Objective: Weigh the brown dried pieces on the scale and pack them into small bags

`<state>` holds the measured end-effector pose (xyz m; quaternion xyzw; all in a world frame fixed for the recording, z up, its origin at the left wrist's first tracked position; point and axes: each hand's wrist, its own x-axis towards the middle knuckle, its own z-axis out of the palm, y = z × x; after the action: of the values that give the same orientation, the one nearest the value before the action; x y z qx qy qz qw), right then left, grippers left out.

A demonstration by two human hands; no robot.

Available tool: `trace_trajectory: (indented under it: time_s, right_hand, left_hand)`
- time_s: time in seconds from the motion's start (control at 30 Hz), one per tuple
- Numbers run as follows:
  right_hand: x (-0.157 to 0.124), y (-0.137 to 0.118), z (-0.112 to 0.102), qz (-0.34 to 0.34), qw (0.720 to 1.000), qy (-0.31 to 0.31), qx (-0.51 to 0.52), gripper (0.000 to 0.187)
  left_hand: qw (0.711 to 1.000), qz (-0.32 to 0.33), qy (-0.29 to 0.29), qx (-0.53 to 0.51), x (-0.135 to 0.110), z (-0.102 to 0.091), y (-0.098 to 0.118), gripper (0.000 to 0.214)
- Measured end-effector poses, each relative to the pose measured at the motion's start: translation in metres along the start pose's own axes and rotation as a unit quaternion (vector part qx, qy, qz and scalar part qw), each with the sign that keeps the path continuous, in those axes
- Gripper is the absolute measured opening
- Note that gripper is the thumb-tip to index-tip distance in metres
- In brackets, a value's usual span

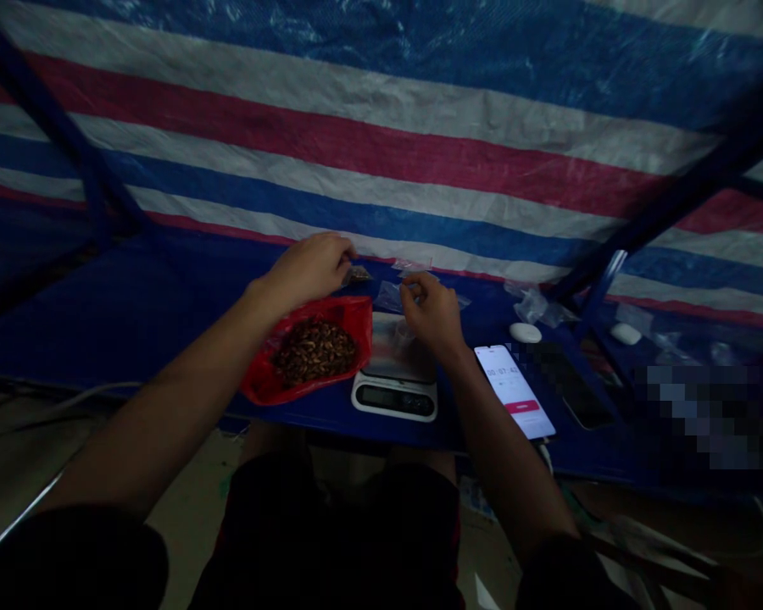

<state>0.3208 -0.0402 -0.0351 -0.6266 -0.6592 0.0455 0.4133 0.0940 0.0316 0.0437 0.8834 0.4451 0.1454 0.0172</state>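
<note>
Tarp (381, 144) in red, white and blue stripes hangs behind a blue table (133, 313), whose right end is pixelated past reading. On it, a red bag (357, 318) holds brown seeds (314, 352) beside a scale (394, 398), partly hidden under the right hand (431, 313). That hand pinches narrowly above clear plastic (389, 296), though what it holds is unclear. The left hand (309, 271) grips a small dark packet (357, 274).
</note>
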Motion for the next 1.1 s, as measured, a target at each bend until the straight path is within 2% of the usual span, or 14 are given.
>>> trace_trajectory:
  time_s: [0.1,0.17,0.23,0.47,0.53,0.63,0.7,0.8,0.9,1.0,1.1]
  right_hand:
    - [0.000,0.003,-0.001,-0.002,1.000,-0.008,0.005,0.021]
    - [0.001,0.004,-0.001,0.002,1.000,-0.009,0.003,0.021]
    - [0.001,0.004,-0.002,0.005,1.000,-0.011,-0.001,0.021]
    - [0.000,-0.006,-0.004,0.003,1.000,-0.018,0.011,0.019]
    - [0.000,-0.005,-0.003,0.002,1.000,-0.019,0.025,0.020]
    - [0.001,-0.003,-0.001,0.011,0.997,-0.010,0.071,0.021]
    - [0.001,-0.004,-0.001,0.022,0.992,0.007,0.125,0.022]
    - [0.002,-0.011,-0.005,0.028,0.976,0.025,0.215,0.023]
    - [0.001,-0.019,-0.009,0.028,0.958,-0.003,0.287,0.029]
    - [-0.001,-0.024,-0.011,0.023,0.931,-0.090,0.352,0.032]
    - [-0.004,-0.027,-0.013,0.020,0.907,-0.152,0.393,0.032]
  left_hand:
    - [0.996,-0.018,-0.083,0.018,0.046,0.027,0.000,0.040]
    - [0.987,-0.032,-0.146,0.052,0.063,0.041,-0.002,0.046]
    - [0.979,-0.041,-0.187,0.072,0.070,0.050,-0.004,0.047]
    - [0.979,-0.030,-0.195,0.051,0.067,0.060,-0.015,0.047]
    - [0.980,-0.029,-0.194,0.045,0.068,0.058,-0.018,0.048]
    - [0.984,-0.014,-0.178,0.022,0.067,0.050,-0.022,0.037]
    - [0.992,0.014,-0.126,-0.022,0.059,0.040,-0.022,0.032]
    - [0.992,0.060,-0.028,-0.106,0.033,0.022,-0.013,0.040]
    - [0.986,0.070,-0.019,-0.149,-0.005,0.006,0.004,0.043]
    - [0.990,0.052,-0.023,-0.126,-0.037,-0.005,0.018,0.046]
    - [0.993,0.052,-0.019,-0.109,-0.056,-0.011,0.026,0.048]
